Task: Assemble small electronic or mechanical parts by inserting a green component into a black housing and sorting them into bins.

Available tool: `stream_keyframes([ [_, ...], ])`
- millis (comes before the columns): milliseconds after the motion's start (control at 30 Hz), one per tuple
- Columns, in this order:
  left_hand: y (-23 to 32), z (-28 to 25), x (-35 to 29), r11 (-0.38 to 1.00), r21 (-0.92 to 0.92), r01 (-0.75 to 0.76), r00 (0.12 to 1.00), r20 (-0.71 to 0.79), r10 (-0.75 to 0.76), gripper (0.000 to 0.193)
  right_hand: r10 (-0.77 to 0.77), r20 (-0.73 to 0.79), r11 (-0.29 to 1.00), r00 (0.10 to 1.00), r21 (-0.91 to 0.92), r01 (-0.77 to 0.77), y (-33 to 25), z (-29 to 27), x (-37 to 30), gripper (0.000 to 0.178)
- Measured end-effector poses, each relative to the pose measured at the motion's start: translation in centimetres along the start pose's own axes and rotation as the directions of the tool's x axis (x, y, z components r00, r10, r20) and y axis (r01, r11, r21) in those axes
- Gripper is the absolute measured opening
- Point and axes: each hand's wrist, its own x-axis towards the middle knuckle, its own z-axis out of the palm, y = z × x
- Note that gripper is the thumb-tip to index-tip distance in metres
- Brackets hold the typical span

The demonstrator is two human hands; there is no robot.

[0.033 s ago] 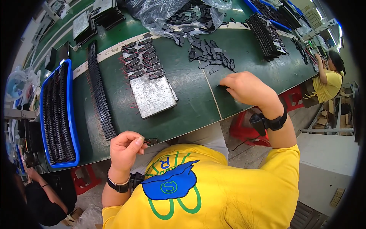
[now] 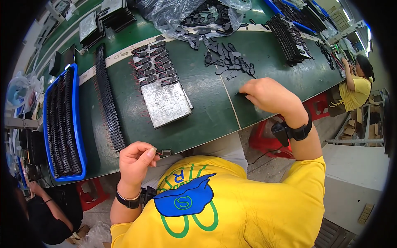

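Observation:
My left hand [image 2: 134, 159] is closed on a small black part [image 2: 164, 152], held at the front edge of the green table [image 2: 206, 107]. My right hand [image 2: 269, 97] reaches out over the table, and its fingertips pinch a small black piece [image 2: 241, 94] lying on the surface. Just beyond that hand lies a loose pile of black parts [image 2: 225, 58]. Between my hands sits a grey metal plate [image 2: 167, 101], whose far half carries rows of black parts with red wires [image 2: 154, 62].
A long row of black parts [image 2: 107, 95] runs along the left, beside a blue tray [image 2: 79, 136] full of similar rows. A clear plastic bag [image 2: 194, 14] of parts lies at the back. One person in yellow [image 2: 353, 89] works far right, another [image 2: 45, 211] sits lower left.

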Motion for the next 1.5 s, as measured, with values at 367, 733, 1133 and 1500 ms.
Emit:
stream_keyframes([
  [367, -0.2, -0.1, 0.1, 1.000, 0.005, -0.008, 1.000, 0.016, 0.008, 0.006, 0.188, -0.090, 0.979, 0.978, 0.097, -0.179, 0.2, -0.1, -1.4, 0.025],
  [733, 0.5, 0.2, 0.0, 0.996, 0.026, 0.083, 0.996, -0.020, -0.083, 0.010, 0.186, -0.169, 0.974, 0.968, 0.160, -0.159, -0.6, 1.6, 0.7, 0.018],
  [1133, 0.3, 0.2, 0.8, 0.991, -0.096, 0.089, 0.996, -0.025, -0.091, 0.009, 0.116, -0.515, 0.706, 0.849, 0.644, 0.294, -12.3, 4.2, -0.7, 0.034],
  [1500, 0.3, 1.6, 0.3, 0.997, -0.041, 0.067, 0.997, -0.040, -0.069, 0.011, -0.169, -0.622, 0.864, 0.764, 0.279, 0.419, -18.3, 3.4, 3.1, 0.034],
])
